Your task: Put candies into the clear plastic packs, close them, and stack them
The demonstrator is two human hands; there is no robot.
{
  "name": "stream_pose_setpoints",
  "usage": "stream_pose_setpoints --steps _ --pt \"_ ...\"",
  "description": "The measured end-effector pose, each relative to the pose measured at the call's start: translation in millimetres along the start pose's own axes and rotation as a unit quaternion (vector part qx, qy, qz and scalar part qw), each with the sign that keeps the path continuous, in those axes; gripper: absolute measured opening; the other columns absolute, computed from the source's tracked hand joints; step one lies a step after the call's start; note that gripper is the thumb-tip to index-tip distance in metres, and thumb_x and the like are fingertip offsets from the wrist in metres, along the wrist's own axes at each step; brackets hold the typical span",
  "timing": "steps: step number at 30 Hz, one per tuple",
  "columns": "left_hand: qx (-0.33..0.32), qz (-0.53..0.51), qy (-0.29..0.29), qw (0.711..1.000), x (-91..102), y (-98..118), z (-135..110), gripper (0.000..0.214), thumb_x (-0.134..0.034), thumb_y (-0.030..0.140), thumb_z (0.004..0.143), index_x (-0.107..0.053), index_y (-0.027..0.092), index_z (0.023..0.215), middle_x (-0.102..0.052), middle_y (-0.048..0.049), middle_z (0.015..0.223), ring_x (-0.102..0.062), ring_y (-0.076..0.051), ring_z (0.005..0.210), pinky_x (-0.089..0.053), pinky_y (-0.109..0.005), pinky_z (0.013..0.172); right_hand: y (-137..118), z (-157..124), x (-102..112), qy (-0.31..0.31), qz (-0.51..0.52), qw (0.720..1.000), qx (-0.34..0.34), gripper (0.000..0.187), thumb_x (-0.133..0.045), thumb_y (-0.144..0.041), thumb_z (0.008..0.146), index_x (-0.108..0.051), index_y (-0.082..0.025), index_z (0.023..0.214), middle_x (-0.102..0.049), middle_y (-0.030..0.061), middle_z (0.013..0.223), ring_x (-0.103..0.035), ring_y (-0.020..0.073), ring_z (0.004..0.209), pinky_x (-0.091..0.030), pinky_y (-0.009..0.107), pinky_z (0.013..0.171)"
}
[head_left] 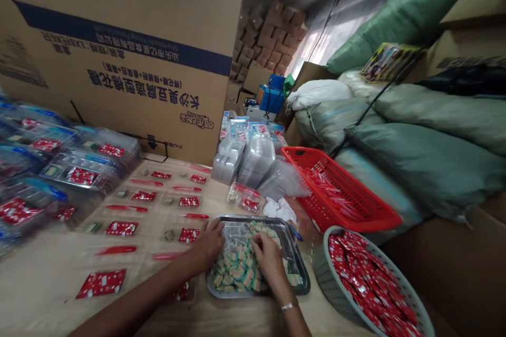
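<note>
A dark-rimmed metal tray [302, 268] holds a heap of small pale-yellow and green wrapped pieces [235, 268]. My left hand [211, 246] is over the tray's left rim, its fingers loosely bent and slightly apart, with nothing visible in them. Above the heap, my right hand [269, 255] has thumb and fingers pinched together at the pieces; what is between the fingertips is hidden. Left of the tray lie rows of clear plastic blisters, each with a red packet [122, 228], a red stick-like item [127, 208] and, in several, a small green piece [94, 228].
A grey basket [322, 268] of red packets stands at right, below a red basket [371, 213] of red items. Stacked clear blisters [256, 155] and white tissue [280, 209] lie behind the tray. A large carton [158, 79] bounds the back; filled blister packs [75, 168] are piled left.
</note>
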State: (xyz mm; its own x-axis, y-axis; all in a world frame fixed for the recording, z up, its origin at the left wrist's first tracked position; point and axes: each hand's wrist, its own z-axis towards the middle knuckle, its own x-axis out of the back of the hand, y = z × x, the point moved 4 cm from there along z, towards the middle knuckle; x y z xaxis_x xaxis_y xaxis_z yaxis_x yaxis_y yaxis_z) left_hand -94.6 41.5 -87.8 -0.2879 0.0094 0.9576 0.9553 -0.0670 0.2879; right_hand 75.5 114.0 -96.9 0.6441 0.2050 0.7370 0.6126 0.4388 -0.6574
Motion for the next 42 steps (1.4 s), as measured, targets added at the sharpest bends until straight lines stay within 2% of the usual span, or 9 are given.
stream_pose_setpoints --steps 6,9,12,16,22,26,32,36,42 --pt "0.051 -0.096 -0.010 0.994 -0.4 -10.1 8.6 0.016 -0.054 0.006 0.071 -0.067 0.010 0.080 -0.064 -0.0171 0.102 -0.051 -0.032 0.109 -0.035 -0.048 0.096 10.1 -18.9 -10.5 -0.050 0.201 0.976 -0.069 0.014 -0.050 -0.025 0.074 -0.061 -0.017 0.076 -0.063 0.0028 0.065 -0.060 0.0184 0.060 -0.044 0.026 0.055" --pt "0.093 -0.165 -0.011 0.982 0.7 -12.8 7.1 0.014 -0.053 0.008 0.071 -0.066 0.011 0.076 -0.067 -0.0094 0.079 -0.060 -0.024 0.082 -0.045 -0.035 0.076 -5.8 -18.7 -25.1 -0.057 0.114 0.990 -0.056 0.012 -0.050 -0.017 0.076 -0.062 -0.017 0.079 -0.065 0.0043 0.071 -0.062 0.0190 0.067 -0.044 0.025 0.059" --pt "0.123 -0.256 -0.020 0.959 -5.1 -10.7 4.3 0.012 -0.057 0.014 0.069 -0.067 0.012 0.075 -0.064 -0.0011 0.063 -0.058 -0.016 0.061 -0.041 -0.023 0.056 -20.2 -17.4 -28.6 -0.072 -0.063 0.995 -0.024 0.019 -0.046 -0.009 0.080 -0.064 -0.017 0.082 -0.065 0.0080 0.082 -0.062 0.0197 0.077 -0.043 0.026 0.066" --pt "0.142 -0.350 0.002 0.926 -10.9 -8.3 0.8 0.009 -0.058 0.017 0.064 -0.066 0.014 0.067 -0.061 0.0020 0.058 -0.053 -0.013 0.056 -0.037 -0.020 0.052 -27.6 -18.6 -18.3 -0.083 -0.153 0.985 0.006 0.019 -0.048 -0.005 0.079 -0.062 -0.018 0.083 -0.061 0.0084 0.093 -0.060 0.0186 0.080 -0.041 0.026 0.067" --pt "0.150 -0.446 0.064 0.880 -18.5 -2.8 1.4 0.009 -0.053 0.016 0.060 -0.061 0.015 0.063 -0.057 0.0026 0.058 -0.051 -0.013 0.058 -0.037 -0.022 0.055 -21.9 -22.4 -11.9 -0.086 0.032 0.995 0.049 0.013 -0.049 -0.007 0.076 -0.055 -0.019 0.076 -0.056 0.0017 0.080 -0.054 0.0158 0.074 -0.038 0.024 0.066" --pt "0.138 -0.500 0.045 0.854 -26.4 9.2 2.7 0.010 -0.052 0.019 0.060 -0.061 0.016 0.064 -0.057 0.0028 0.056 -0.050 -0.012 0.055 -0.038 -0.022 0.055 -16.3 -23.3 -14.3 -0.119 0.217 0.969 0.010 0.004 -0.053 -0.019 0.076 -0.055 -0.018 0.073 -0.053 -0.0022 0.068 -0.050 0.0134 0.066 -0.036 0.022 0.060" --pt "0.110 -0.633 -0.020 0.766 -24.9 20.7 -2.2 0.024 -0.065 0.028 0.058 -0.069 0.014 0.077 -0.066 0.0002 0.066 -0.054 -0.012 0.059 -0.040 -0.023 0.059 -15.2 -24.7 -13.4 -0.083 0.283 0.955 -0.014 0.010 -0.056 -0.026 0.075 -0.062 -0.017 0.073 -0.057 -0.0009 0.068 -0.052 0.0136 0.065 -0.038 0.023 0.060" --pt "0.134 -0.664 0.000 0.736 -24.6 18.6 -4.9 0.023 -0.071 0.026 0.054 -0.070 0.014 0.074 -0.068 0.0000 0.065 -0.056 -0.012 0.060 -0.041 -0.022 0.059 -15.0 -25.4 -18.0 -0.036 0.334 0.941 -0.048 0.016 -0.061 -0.032 0.073 -0.065 -0.017 0.073 -0.060 0.0009 0.068 -0.054 0.0148 0.064 -0.041 0.025 0.060" --pt "0.169 -0.686 0.032 0.707 -27.4 19.5 -9.3 0.030 -0.077 0.036 0.052 -0.069 0.013 0.068 -0.068 -0.0021 0.065 -0.059 -0.015 0.063 -0.045 -0.026 0.064 -21.0 -26.6 -32.6 -0.039 0.422 0.897 -0.127 0.029 -0.068 -0.044 0.065 -0.060 -0.016 0.070 -0.058 -0.0003 0.062 -0.055 0.0150 0.059 -0.045 0.026 0.056"
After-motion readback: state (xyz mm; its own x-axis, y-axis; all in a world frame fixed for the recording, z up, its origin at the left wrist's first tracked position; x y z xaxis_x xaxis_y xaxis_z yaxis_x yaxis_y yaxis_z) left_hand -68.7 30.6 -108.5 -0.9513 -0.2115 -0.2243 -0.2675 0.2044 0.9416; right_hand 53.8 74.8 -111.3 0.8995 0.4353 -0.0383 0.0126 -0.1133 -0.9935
